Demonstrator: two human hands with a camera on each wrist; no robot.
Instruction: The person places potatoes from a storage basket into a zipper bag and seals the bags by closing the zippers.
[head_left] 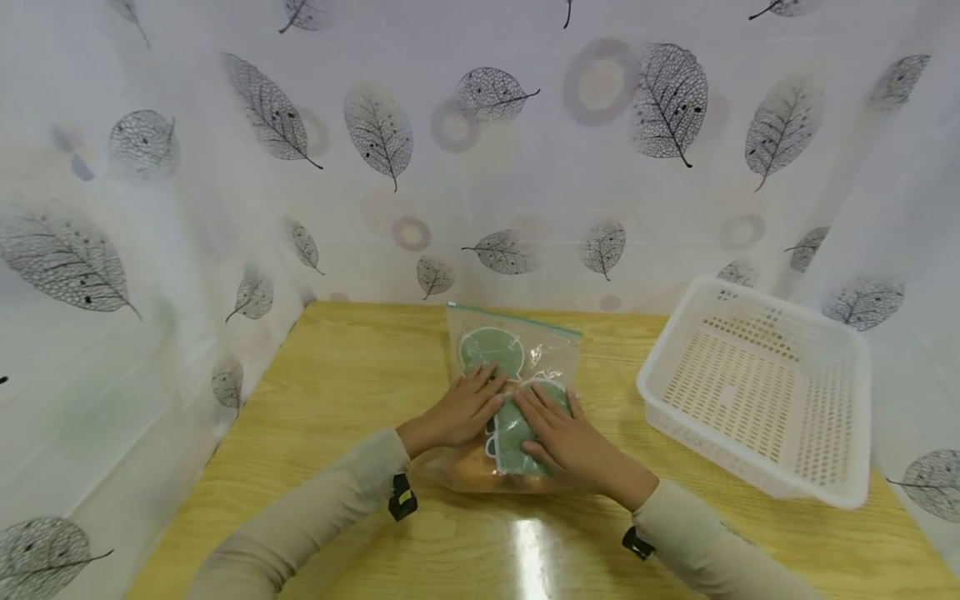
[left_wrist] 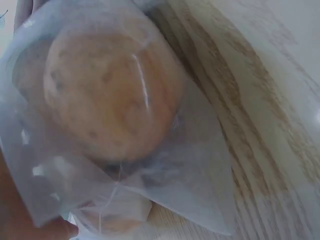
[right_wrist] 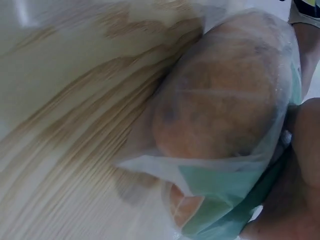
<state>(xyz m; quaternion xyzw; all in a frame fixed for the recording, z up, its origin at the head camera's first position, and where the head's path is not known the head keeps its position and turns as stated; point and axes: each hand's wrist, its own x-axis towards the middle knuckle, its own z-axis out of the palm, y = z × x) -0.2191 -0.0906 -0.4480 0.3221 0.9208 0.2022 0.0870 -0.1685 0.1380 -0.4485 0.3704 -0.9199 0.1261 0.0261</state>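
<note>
A clear zip bag [head_left: 551, 350] with green printed patches lies on the table, its zip edge toward the back and a slider at that edge's left end. Brown, spotted potatoes fill its near end; one potato [left_wrist: 115, 90] shows through the plastic in the left wrist view and another potato [right_wrist: 215, 100] in the right wrist view. My left hand [head_left: 467, 408] rests on the bag's left half with fingers extended. On its right half lies my right hand [head_left: 573, 442], fingers stretched out over a green patch. The fingertips of both hands come close together near the bag's middle.
A white perforated plastic basket [head_left: 652, 396] stands on the right of the wooden table [head_left: 360, 358]. A leaf-patterned white curtain [head_left: 525, 192] hangs behind the table and along its sides.
</note>
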